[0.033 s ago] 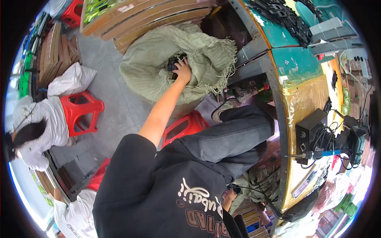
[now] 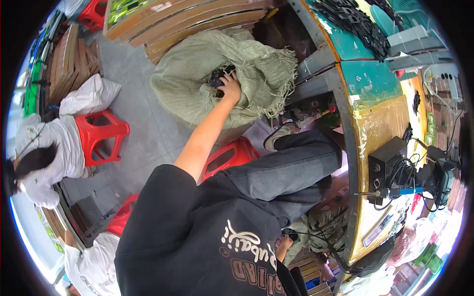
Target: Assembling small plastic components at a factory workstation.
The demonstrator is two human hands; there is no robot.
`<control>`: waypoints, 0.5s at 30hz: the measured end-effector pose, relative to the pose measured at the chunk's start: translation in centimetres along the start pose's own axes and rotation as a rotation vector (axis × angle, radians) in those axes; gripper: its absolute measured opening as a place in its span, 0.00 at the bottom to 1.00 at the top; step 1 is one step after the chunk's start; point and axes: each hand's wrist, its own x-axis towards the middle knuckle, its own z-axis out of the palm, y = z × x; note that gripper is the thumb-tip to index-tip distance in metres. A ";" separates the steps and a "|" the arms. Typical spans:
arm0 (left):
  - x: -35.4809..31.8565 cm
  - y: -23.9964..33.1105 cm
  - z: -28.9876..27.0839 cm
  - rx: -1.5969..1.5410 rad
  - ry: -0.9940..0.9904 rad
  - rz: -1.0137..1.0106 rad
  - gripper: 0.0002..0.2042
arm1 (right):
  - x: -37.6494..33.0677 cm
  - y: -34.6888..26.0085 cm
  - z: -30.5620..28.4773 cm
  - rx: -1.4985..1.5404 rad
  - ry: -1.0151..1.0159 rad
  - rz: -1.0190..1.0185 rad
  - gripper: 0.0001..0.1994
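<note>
My left hand (image 2: pixel 231 90) reaches into the mouth of a large pale-green woven sack (image 2: pixel 180 74). Its fingers are spread over small black pieces (image 2: pixel 216 79) inside, with the fingertips partly hidden among them. The sack's rim is rolled and frayed on the right. Down by my shirt's right side, my right hand (image 2: pixel 284 242) is closed around a small black object (image 2: pixel 291 234), whose kind I cannot make out.
A red stool (image 2: pixel 229 157) stands beside the sack, near my legs. To the right runs a workbench (image 2: pixel 377 123) with a black control box (image 2: pixel 385 163) and cables. Stacked cardboard trays (image 2: pixel 197 29) sit behind the sack. People in white (image 2: pixel 54 153) work at left.
The view has shifted slightly, and my left hand sits a touch lower and further right in it. More of the black pieces shows beside the fingers.
</note>
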 end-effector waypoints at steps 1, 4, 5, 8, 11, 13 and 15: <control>-0.8 0.2 0.5 0.019 -0.031 0.014 0.29 | 0.5 0.4 -0.1 -0.031 -0.010 -0.004 0.18; -3.3 2.1 -0.1 0.008 -0.071 0.023 0.31 | -2.2 -1.8 -0.2 -0.035 -0.012 -0.027 0.16; -3.2 3.1 -0.9 0.000 -0.064 0.033 0.31 | -4.1 -2.2 0.0 -0.017 -0.007 -0.035 0.16; -3.6 0.6 -1.7 0.030 -0.140 -0.018 0.31 | 0.1 -0.2 -2.8 -0.057 -0.016 -0.072 0.15; -3.4 0.1 -0.8 0.000 0.079 -0.039 0.27 | 1.6 1.2 -3.7 -0.018 -0.012 -0.094 0.15; -3.1 -0.8 -0.4 -0.039 0.134 -0.004 0.26 | 1.7 2.2 -4.2 0.010 -0.007 -0.098 0.15; -3.4 -1.3 -0.6 -0.109 0.265 0.050 0.23 | 1.4 3.4 -4.7 0.040 0.002 -0.095 0.14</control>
